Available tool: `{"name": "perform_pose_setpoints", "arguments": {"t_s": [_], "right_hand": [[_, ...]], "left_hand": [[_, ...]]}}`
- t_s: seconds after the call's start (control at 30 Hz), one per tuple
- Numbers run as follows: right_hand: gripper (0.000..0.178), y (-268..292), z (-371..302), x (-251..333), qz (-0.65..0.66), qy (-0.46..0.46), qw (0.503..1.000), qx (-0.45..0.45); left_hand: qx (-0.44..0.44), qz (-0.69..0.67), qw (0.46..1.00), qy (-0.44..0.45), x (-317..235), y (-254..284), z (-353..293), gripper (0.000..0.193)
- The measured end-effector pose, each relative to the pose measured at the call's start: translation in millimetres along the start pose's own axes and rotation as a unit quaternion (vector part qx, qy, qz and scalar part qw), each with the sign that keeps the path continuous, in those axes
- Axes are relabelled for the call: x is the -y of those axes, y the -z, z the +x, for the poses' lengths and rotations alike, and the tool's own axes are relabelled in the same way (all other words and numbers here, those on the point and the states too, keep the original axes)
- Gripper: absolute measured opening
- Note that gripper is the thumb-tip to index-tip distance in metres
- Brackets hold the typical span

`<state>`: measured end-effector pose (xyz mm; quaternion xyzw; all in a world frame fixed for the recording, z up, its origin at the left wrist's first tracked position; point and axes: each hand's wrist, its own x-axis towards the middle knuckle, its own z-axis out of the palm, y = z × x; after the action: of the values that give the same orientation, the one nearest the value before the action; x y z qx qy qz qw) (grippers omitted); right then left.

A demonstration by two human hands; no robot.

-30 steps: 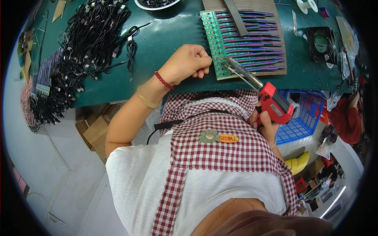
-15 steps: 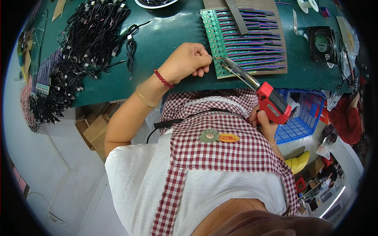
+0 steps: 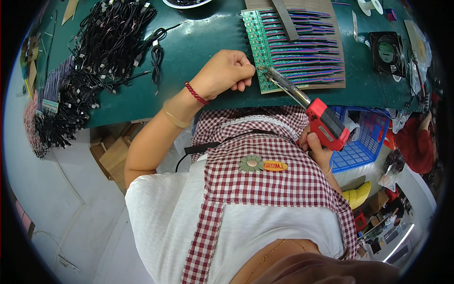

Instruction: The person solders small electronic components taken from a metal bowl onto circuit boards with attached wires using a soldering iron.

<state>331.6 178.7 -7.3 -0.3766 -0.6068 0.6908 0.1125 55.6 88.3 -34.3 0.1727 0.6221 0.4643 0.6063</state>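
Observation:
My right hand (image 3: 316, 146) grips a red soldering gun (image 3: 326, 124), its metal barrel slanting up and left. The tip is over the lower left part of a green circuit board panel (image 3: 257, 35). Close to that tip, at the panel's left edge, my left hand (image 3: 230, 72) is closed in a pinch; what its fingers hold, if anything, is too small to tell. Rows of dark, blue and pink wires (image 3: 307, 61) run rightward from the panel. Across the upper wires lies a flat grey bar (image 3: 285, 20).
A brown backing board (image 3: 334, 28) lies under the wires on the green table (image 3: 203, 42). Black cables (image 3: 111, 42) are heaped at left beside a bowl (image 3: 187, 4). To the right stand a black fan (image 3: 387, 54) and a white spool (image 3: 370, 5). A blue crate (image 3: 362, 146) sits below the table edge.
The soldering gun has shifted very slightly left, its tip staying by the panel's left edge. My left hand has barely moved, still pinched in the same spot.

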Motion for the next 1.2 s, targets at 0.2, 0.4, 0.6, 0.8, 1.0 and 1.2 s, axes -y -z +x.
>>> {"name": "perform_pose_setpoints", "arguments": {"t_s": [0.2,0.4,0.6,0.8,1.0,1.2], "right_hand": [[0.027,3,-2,0,-0.012,0.006,1.0,0.01],[0.03,3,-9,1,0.003,0.004,0.999,-0.043],[0.034,3,-9,-1,0.012,-0.002,1.0,-0.024],[0.033,4,-10,-6,0.002,-0.006,1.0,-0.015],[0.036,12,-6,0,0.008,0.031,0.999,-0.039],[0.044,37,6,27,0.081,0.199,0.968,-0.13]], "left_hand": [[-0.003,-0.002,1.0,-0.001,0,0,0,0.013],[-0.003,-0.003,1.0,-0.002,-1,0,0,0.013],[-0.004,0.003,1.0,0.003,-1,0,0,0.013],[-0.003,0.002,1.0,0.005,0,2,-1,0.012],[-0.01,0.007,1.0,0.007,-1,0,0,0.013],[0.0,0.015,1.0,-0.017,-5,-5,2,0.015]]}}
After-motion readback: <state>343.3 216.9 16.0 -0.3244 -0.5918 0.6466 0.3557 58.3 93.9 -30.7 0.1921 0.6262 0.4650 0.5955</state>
